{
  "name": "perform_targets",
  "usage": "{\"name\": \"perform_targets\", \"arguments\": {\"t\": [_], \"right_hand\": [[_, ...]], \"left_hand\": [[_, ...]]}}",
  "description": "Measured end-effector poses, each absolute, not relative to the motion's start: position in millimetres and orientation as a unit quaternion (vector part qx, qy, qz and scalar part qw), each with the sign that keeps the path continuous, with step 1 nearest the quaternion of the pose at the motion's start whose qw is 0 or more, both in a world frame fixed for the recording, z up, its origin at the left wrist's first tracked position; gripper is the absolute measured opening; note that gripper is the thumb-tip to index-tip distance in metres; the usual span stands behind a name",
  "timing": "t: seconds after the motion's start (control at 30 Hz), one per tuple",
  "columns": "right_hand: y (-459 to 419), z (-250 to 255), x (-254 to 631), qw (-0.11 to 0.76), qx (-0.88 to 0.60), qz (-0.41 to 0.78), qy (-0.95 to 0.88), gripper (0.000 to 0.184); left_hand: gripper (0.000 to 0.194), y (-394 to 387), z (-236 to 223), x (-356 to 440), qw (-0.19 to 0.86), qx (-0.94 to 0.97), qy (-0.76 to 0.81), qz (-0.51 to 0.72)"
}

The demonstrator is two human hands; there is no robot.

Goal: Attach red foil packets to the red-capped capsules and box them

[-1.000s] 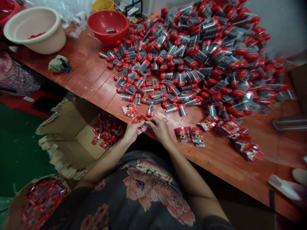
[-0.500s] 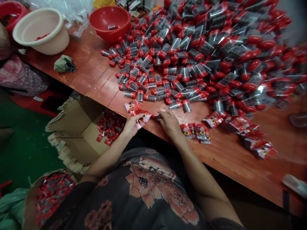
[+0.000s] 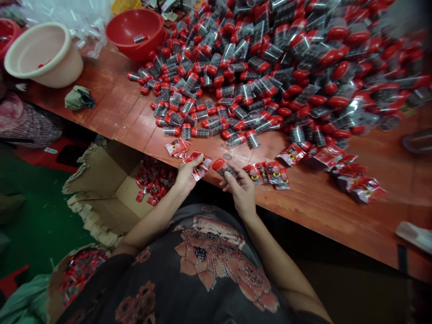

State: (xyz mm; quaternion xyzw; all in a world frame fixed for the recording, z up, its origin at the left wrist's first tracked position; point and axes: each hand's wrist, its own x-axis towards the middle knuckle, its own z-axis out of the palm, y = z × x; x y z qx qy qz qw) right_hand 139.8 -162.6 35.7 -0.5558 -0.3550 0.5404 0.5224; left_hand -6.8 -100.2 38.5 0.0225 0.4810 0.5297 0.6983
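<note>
My left hand (image 3: pixel 188 174) is shut on a red foil sachet (image 3: pixel 200 165) just over the table's edge. My right hand (image 3: pixel 239 189) holds a small clear bottle with a red cap (image 3: pixel 223 168) between thumb and fingers. Dark contents show through the bottle. A huge heap of similar red-capped bottles (image 3: pixel 236 76) in clear wrap lies beyond my hands. Small piles of red sachets lie on both sides of my hands, one (image 3: pixel 177 147) to the left and a row (image 3: pixel 272 174) to the right.
An open cardboard box (image 3: pixel 101 180) below the table's edge holds red sachets (image 3: pixel 155 177). A red bowl (image 3: pixel 135 33) and a cream basin (image 3: pixel 43 54) stand at the far edge of the orange-red table (image 3: pixel 303 202). A crumpled cloth (image 3: pixel 79 98) lies near them.
My right hand has moved away from my left and now holds a red-capped bottle. My left hand keeps the sachet. The view has shifted slightly.
</note>
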Motion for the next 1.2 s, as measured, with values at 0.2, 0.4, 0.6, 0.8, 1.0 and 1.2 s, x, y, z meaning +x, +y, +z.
{"name": "perform_targets", "arguments": {"t": [0.2, 0.4, 0.6, 0.8, 1.0, 1.2], "right_hand": [[-161, 40, 137, 0.539, -0.557, 0.54, -0.328, 0.041], [-161, 37, 136, 0.55, -0.556, 0.539, -0.313, 0.044], [-163, 36, 136, 0.537, -0.559, 0.55, -0.309, 0.043], [-166, 39, 138, 0.522, -0.552, 0.564, -0.323, 0.039], [-166, 37, 142, 0.515, -0.536, 0.569, -0.352, 0.036], [-169, 36, 141, 0.548, -0.53, 0.553, -0.335, 0.034]], "left_hand": [[0.009, -102, 40, 3, 0.689, 0.032, 0.48, 0.542], [0.018, -104, 40, 9, 0.675, 0.068, 0.486, 0.551], [0.027, -107, 47, 14, 0.657, 0.109, 0.476, 0.575], [0.032, -110, 55, 15, 0.652, 0.164, 0.464, 0.577], [0.056, -115, 59, 11, 0.691, 0.21, 0.456, 0.52], [0.048, -119, 60, 14, 0.699, 0.241, 0.456, 0.496]]}}
